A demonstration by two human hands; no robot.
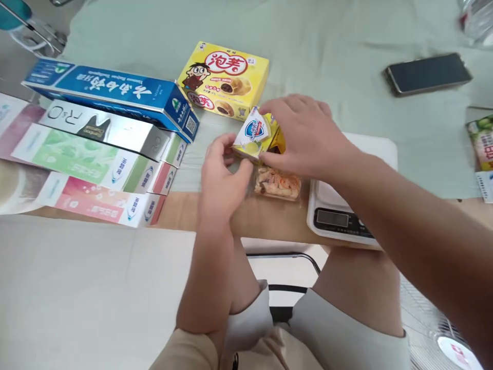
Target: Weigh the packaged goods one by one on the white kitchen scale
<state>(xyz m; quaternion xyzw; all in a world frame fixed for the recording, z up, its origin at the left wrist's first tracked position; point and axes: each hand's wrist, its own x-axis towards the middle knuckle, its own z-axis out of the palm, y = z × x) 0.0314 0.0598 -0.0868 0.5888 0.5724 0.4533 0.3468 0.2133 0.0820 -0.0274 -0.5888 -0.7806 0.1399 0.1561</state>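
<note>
Beside the yellow carton, the right hand and left hand grasp opposite sides of the soap box, just beyond the snack. Its card looks light, fairly stiff, slightly slick and dentable; edges seem the best hold.
</note>
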